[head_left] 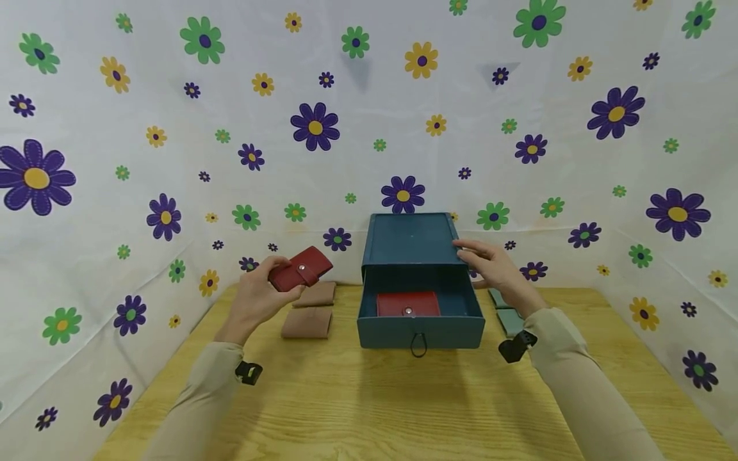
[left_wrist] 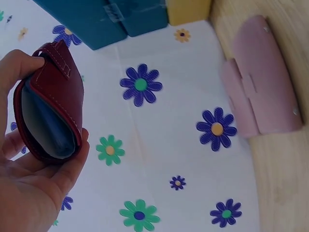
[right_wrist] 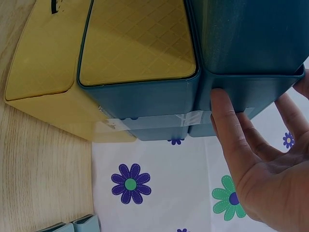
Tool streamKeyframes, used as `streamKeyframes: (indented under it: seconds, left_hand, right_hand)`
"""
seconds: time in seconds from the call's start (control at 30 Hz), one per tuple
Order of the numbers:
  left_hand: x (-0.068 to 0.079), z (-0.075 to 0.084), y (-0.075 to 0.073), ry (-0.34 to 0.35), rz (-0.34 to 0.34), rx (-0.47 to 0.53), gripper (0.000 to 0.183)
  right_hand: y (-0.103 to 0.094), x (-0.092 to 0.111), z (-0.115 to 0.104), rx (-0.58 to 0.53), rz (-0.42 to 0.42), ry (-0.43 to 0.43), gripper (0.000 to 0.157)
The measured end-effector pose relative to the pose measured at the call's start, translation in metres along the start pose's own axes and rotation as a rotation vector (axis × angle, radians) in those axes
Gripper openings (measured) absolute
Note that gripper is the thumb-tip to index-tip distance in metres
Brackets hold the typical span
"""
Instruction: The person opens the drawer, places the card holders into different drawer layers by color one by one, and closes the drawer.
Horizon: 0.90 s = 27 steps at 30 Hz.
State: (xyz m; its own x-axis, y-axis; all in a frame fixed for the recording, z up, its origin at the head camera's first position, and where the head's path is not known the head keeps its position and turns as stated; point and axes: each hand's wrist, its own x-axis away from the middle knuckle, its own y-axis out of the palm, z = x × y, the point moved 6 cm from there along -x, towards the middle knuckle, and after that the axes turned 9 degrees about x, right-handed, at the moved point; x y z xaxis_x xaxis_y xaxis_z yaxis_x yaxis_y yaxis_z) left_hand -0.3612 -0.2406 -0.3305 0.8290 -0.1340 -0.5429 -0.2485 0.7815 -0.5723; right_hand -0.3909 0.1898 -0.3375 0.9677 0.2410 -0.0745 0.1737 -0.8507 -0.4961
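The left hand [head_left: 256,301] grips a red wallet [head_left: 301,267] in the air, left of the open drawer [head_left: 392,333]. The right hand [head_left: 500,275], its fingers nearly straight, touches the box [head_left: 412,240]; light steadying there, and a firm pinch, should probably prevent slipping.

Both forearms [head_left: 198,387] extended forward, left grip [head_left: 261,294] pinching, right grip [head_left: 500,272] with fingers [right_wrist: 230,123] outstretched
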Motion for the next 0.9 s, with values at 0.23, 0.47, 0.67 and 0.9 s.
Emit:
streamKeyframes:
  seconds: [0.23,0.47,0.67,0.9]
  left_hand:
    - [-0.003,0.018,0.006,-0.003,-0.017,0.048,0.047]
    - [-0.005,0.036,0.009,0.044,-0.014,0.115,0.049]
    - [-0.005,0.054,0.016,0.11,-0.023,0.174,0.048]
    - [-0.009,0.073,0.02,0.173,-0.01,0.166,0.048]
  right_hand:
    - [0.0,0.0,0.001,-0.011,-0.004,-0.011,0.052]
    - [0.0,-0.001,0.001,-0.014,-0.006,-0.008,0.052]
    - [0.001,-0.002,0.0,-0.009,-0.003,-0.005,0.051]
    - [-0.001,0.0,0.0,-0.004,0.0,-0.005,0.051]
